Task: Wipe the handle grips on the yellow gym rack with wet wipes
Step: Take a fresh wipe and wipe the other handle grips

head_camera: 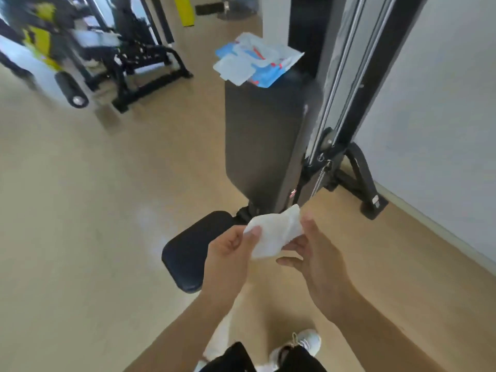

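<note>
A white wet wipe (pixel 275 233) is held between both hands low in the middle of the view. My left hand (pixel 228 256) pinches its left edge and my right hand (pixel 314 251) grips its right side. A blue and white pack of wet wipes (pixel 256 61) lies open on top of a dark upright bench pad (pixel 265 140). A yellow and black gym machine (pixel 45 41) stands blurred at the far left, well away from my hands. Its handle grips cannot be made out.
A black bench seat (pixel 188 251) sits just behind my left hand. A cable column with silver rails (pixel 346 76) and a black base foot (pixel 362 181) stands at the right against a white wall (pixel 442 103). Beige floor (pixel 94 224) spreads to the left.
</note>
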The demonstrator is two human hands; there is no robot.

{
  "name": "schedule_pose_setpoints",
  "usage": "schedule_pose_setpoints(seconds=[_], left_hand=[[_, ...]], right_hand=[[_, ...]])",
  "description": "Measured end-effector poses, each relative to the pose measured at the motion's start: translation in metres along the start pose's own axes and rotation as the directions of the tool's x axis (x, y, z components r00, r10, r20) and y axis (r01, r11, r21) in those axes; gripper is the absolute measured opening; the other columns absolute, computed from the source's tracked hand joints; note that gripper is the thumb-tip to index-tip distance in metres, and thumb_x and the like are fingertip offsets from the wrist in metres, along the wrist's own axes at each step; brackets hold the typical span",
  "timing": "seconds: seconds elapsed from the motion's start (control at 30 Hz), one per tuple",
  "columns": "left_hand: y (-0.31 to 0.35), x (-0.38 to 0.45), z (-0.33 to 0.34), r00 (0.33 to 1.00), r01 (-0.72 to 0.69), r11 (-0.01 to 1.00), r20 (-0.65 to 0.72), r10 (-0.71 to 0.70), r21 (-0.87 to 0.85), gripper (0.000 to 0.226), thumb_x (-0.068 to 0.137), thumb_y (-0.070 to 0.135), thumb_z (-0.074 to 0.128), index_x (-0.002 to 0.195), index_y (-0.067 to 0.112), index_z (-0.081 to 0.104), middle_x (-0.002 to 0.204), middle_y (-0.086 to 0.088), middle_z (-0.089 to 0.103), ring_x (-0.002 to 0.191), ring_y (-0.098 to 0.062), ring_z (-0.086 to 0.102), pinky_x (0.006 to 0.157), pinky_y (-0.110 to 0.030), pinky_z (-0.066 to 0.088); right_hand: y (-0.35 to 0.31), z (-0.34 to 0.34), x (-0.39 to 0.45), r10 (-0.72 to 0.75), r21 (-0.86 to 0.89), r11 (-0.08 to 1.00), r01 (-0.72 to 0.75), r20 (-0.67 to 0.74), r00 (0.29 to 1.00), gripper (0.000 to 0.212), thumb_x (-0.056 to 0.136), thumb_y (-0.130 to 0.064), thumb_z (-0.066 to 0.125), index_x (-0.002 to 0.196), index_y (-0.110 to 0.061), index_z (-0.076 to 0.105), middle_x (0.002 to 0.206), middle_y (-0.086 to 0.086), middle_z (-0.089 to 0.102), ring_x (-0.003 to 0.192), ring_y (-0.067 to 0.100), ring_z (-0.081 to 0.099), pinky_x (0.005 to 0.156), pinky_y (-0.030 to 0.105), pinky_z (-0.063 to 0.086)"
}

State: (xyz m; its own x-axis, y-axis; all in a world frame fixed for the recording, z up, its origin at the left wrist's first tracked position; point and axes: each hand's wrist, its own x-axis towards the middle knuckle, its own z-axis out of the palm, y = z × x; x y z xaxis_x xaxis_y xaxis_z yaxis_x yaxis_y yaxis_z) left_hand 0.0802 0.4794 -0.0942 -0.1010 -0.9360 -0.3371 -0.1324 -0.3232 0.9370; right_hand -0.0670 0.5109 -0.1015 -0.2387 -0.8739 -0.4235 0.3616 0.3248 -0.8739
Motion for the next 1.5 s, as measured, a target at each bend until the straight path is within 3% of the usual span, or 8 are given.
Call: schedule_pose_setpoints(seconds=[0.17,0.37,0.5,0.63,0.77,1.07,1.37,1.5], left_hand=[[-0.032,-0.025,-0.101,0.997,0.050,0.990,-0.059,-0.058,-0.134,0.021,0.097,0.030,0.063,0.082,0.020,0.073,0.066,-0.001,0.066,0.065,-0.018,0.064,0.064,-0.029,0.055],[-0.065,-0.057,-0.235,0.923,-0.125,0.986,-0.352,0.157,0.112,0.022,0.083,0.027,0.079,0.098,0.033,0.065,0.098,0.015,0.069,0.096,-0.001,0.064,0.080,-0.008,0.046],[-0.054,-0.070,-0.296,0.978,-0.190,0.913,-0.008,0.206,0.362,0.034,0.074,0.038,0.085,0.101,0.046,0.065,0.102,0.024,0.066,0.101,0.008,0.057,0.080,-0.002,0.040],[-0.049,-0.054,-0.338,0.982,-0.179,0.938,0.113,0.151,0.296,0.013,0.085,0.034,0.077,0.096,0.041,0.076,0.090,0.030,0.074,0.088,0.011,0.067,0.076,-0.003,0.045],[-0.049,-0.020,-0.372,0.990,-0.130,0.966,0.083,0.114,0.223,0.023,0.099,0.026,0.060,0.087,0.027,0.080,0.063,0.021,0.069,0.057,0.006,0.059,0.059,-0.005,0.040],[-0.006,0.140,-0.439,0.995,0.081,0.987,-0.052,-0.089,-0.142,0.039,0.106,0.032,0.043,0.105,0.007,0.072,0.102,-0.012,0.074,0.096,-0.022,0.071,0.086,-0.035,0.061],[0.060,0.289,-0.480,0.998,0.058,0.998,-0.028,-0.057,0.012,0.041,0.091,0.056,0.057,0.097,0.019,0.075,0.100,-0.009,0.075,0.102,-0.029,0.071,0.096,-0.048,0.056],[0.073,0.348,-0.488,0.991,0.137,0.974,0.009,-0.137,-0.179,0.037,0.101,0.045,0.050,0.103,0.022,0.079,0.105,-0.004,0.078,0.104,-0.021,0.072,0.094,-0.042,0.057]], right_hand=[[0.048,0.089,-0.021,0.009,-0.205,0.979,-0.003,0.028,1.000,0.024,0.095,-0.032,0.063,0.103,-0.012,0.074,0.101,0.015,0.073,0.096,0.031,0.072,0.092,0.058,0.054],[0.096,0.209,-0.063,0.011,-0.266,0.964,-0.020,-0.035,0.999,0.015,0.090,-0.027,0.072,0.087,-0.013,0.076,0.087,0.006,0.077,0.086,0.022,0.075,0.084,0.045,0.061],[0.113,0.277,-0.078,0.004,-0.290,0.957,-0.008,-0.015,1.000,0.035,0.079,-0.038,0.081,0.090,-0.007,0.073,0.085,0.018,0.074,0.080,0.039,0.072,0.076,0.060,0.056],[0.115,0.329,-0.069,-0.067,-0.389,0.916,0.095,0.086,0.994,0.075,0.060,-0.066,0.082,0.081,0.003,0.060,0.069,0.022,0.059,0.061,0.027,0.058,0.059,0.049,0.053],[0.115,0.364,-0.035,-0.007,-0.456,0.885,0.099,0.198,0.980,0.049,0.071,-0.069,0.065,0.056,-0.022,0.067,0.051,-0.004,0.059,0.051,0.007,0.056,0.052,0.030,0.049],[0.084,0.423,0.101,0.176,-0.160,0.979,-0.130,0.323,0.930,0.045,0.068,-0.022,0.089,0.106,-0.005,0.072,0.109,0.018,0.074,0.095,0.030,0.071,0.088,0.045,0.054],[0.016,0.494,0.222,0.134,0.013,0.991,-0.135,0.062,0.989,0.039,0.073,-0.002,0.083,0.103,-0.007,0.060,0.101,0.012,0.075,0.089,0.029,0.072,0.082,0.047,0.058],[0.002,0.517,0.270,0.127,-0.050,0.991,-0.127,0.011,0.992,0.038,0.080,-0.007,0.080,0.114,-0.011,0.062,0.100,0.008,0.078,0.095,0.027,0.074,0.081,0.043,0.061]])
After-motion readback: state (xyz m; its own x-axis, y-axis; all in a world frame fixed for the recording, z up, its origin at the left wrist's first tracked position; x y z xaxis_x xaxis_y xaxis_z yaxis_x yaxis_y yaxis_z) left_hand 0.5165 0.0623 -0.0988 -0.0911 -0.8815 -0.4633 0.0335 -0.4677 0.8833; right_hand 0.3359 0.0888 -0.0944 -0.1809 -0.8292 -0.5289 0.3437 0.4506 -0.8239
